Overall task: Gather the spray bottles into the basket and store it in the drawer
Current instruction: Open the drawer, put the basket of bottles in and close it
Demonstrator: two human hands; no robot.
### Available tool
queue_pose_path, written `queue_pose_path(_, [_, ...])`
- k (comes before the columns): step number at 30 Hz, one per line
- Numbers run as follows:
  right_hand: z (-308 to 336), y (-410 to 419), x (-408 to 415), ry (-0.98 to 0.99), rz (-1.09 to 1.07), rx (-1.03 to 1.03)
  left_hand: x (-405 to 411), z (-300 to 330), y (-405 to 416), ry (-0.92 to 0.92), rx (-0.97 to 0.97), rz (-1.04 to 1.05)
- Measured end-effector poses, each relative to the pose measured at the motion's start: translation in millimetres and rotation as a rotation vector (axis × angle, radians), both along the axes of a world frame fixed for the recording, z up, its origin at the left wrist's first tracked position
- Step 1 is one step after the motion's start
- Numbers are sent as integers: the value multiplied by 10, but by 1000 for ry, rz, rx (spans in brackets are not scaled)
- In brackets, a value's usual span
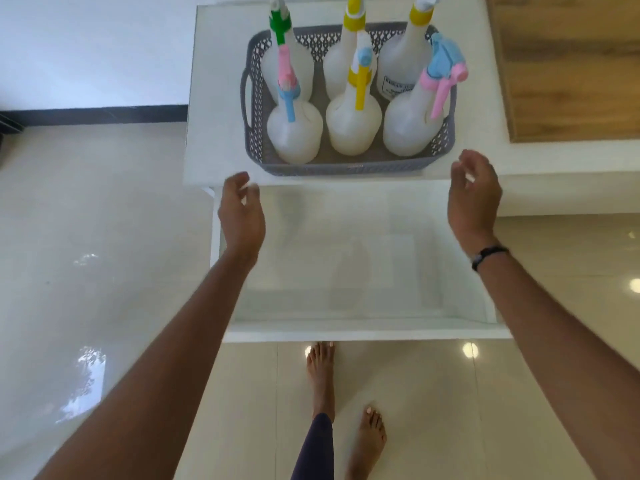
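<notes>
A grey lattice basket (pixel 346 167) stands on the white cabinet top (pixel 214 98). Inside it stand several white spray bottles, upright, with green, yellow, pink and blue trigger heads; the front row is a blue-and-pink one (pixel 294 133), a yellow one (pixel 353 123) and a pink-and-blue one (pixel 412 126). Below the top, a white drawer (pixel 363 330) is pulled out and holds nothing. My left hand (pixel 242 213) hovers near the basket's front left corner, fingers apart, holding nothing. My right hand (pixel 474 195) hovers at the front right corner, also open.
A wooden panel (pixel 568 64) lies on the surface to the right. Glossy floor tiles (pixel 86 254) surround the cabinet. My bare feet (pixel 322 372) stand just in front of the open drawer's front edge.
</notes>
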State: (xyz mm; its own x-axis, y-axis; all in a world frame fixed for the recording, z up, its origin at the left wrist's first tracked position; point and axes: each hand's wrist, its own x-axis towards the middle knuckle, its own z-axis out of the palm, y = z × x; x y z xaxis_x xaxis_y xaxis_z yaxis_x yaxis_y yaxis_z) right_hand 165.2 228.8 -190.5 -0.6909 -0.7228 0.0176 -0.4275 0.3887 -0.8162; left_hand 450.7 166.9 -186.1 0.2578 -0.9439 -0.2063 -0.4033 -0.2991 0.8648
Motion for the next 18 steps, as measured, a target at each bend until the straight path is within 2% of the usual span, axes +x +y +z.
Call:
queue_pose_path(5, [85, -696, -257, 83, -2, 56, -136, 116, -790, 37, 55, -30])
queue_pose_path(9, [14, -1009, -358, 123, 9, 175, -205, 18, -1200, -33, 112, -91])
queue_pose_path(18, [-102, -1081, -366, 224, 0, 150, -212, -98, -1357, -16, 75, -36])
